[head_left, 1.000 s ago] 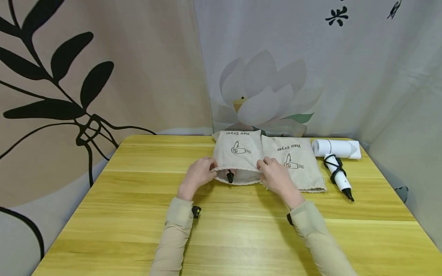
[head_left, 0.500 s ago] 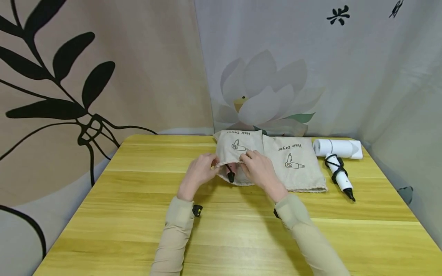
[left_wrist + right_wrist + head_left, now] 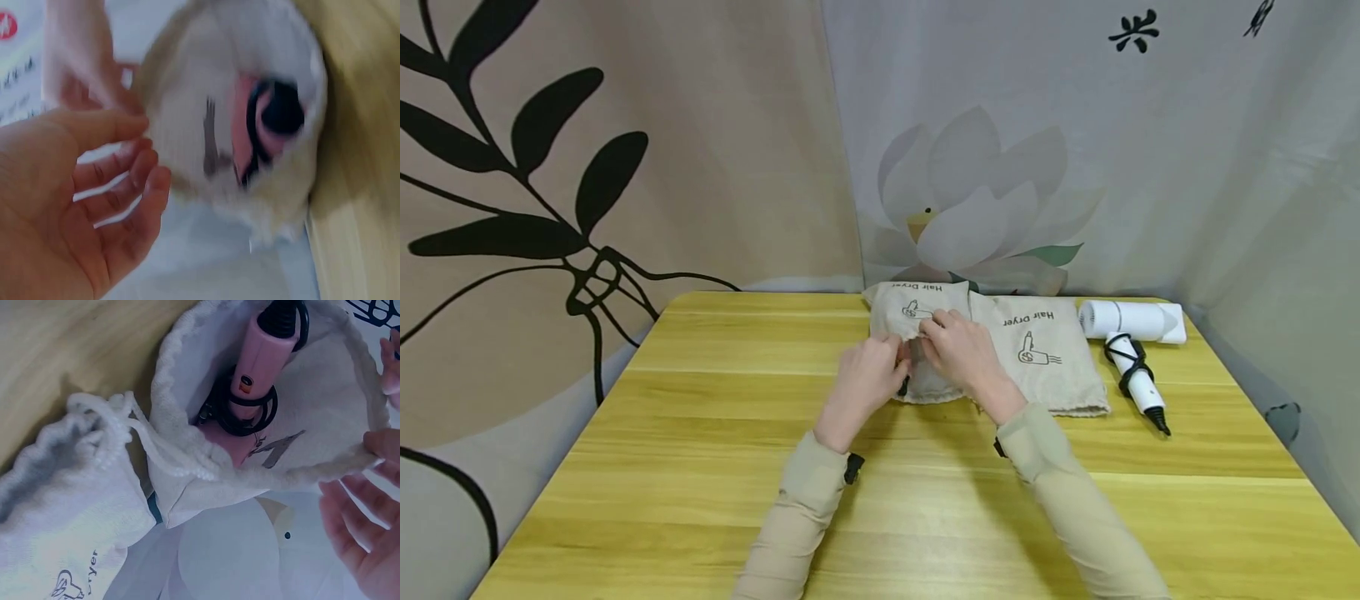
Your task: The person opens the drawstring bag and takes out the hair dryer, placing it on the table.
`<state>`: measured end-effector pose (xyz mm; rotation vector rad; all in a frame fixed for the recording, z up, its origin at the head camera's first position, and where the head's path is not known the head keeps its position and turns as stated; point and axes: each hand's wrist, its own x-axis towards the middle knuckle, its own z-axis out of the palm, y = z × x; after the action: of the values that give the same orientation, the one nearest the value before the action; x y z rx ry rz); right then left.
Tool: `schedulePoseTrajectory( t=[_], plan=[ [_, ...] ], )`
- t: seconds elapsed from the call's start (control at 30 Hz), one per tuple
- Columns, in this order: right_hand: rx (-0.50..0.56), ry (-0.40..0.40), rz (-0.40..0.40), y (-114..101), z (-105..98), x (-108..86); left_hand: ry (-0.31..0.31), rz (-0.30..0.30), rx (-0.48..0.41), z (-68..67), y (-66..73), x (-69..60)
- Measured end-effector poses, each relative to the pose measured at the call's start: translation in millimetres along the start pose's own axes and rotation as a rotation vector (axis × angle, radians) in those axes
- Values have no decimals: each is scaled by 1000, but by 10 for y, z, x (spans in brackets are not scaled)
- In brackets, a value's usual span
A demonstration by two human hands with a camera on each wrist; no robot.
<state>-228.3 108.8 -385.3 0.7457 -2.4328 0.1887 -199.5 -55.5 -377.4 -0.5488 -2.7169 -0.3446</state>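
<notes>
- Two forearms in beige sleeves point(image 3: 805, 508) reach forward across a wooden table point(image 3: 925, 517), angling inward until the hands nearly meet, backs turned up.
- The right hand point(image 3: 966, 358) pinches the rim of a cream cloth bag point(image 3: 934, 387), thumb over the edge and fingers behind it, wrist bent slightly toward its partner.
- The left hand point(image 3: 868, 373) sits just beside that rim, fingers loosely curled and a little spread, gripping nothing that I can see (its wrist view is blurred, so I cannot tell whether a fingertip brushes the cloth).
- Between and beyond the two hands, inside the bag, lies a pink hair dryer point(image 3: 265, 359), a black cord point(image 3: 220, 412) bundled around its handle; its dark end points to the mouth, near the left fingers.
- A second cloth bag point(image 3: 1041, 375), printed "Hair Dryer," lies flat just to the right hand's right.
- Farther right of that hand are a white cylinder point(image 3: 1131, 322) and, nearer the person, a white wand point(image 3: 1141, 390) wrapped in black cable.
- Beyond both hands hangs a printed curtain point(image 3: 737, 125).
</notes>
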Motion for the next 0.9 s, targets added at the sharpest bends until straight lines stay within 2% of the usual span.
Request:
schedulePoseTrajectory(
  t=[0.1, 0.2, 0.37, 0.47, 0.63, 0.77, 0.9],
  plan=[
    [6, 8, 5, -1, -11, 28, -16, -24, 46, 52, 110, 10],
    [10, 34, -5, -4, 0, 43, -16, -84, 61, 114, 149, 26],
    [-12, 61, -35, -6, 50, 48, -1, -176, 56, 204, 109, 75],
    [-29, 53, -37, -5, 83, 36, -9, -205, 43, 246, 67, 116],
    [-44, 15, -35, -8, 135, -8, -89, -265, 28, 309, -13, 170],
    [-29, -13, -38, -14, 175, -58, -160, -314, 73, 375, -90, 207],
    [22, -58, -19, -12, 217, -122, -206, -319, 122, 427, -153, 249]
  ],
)
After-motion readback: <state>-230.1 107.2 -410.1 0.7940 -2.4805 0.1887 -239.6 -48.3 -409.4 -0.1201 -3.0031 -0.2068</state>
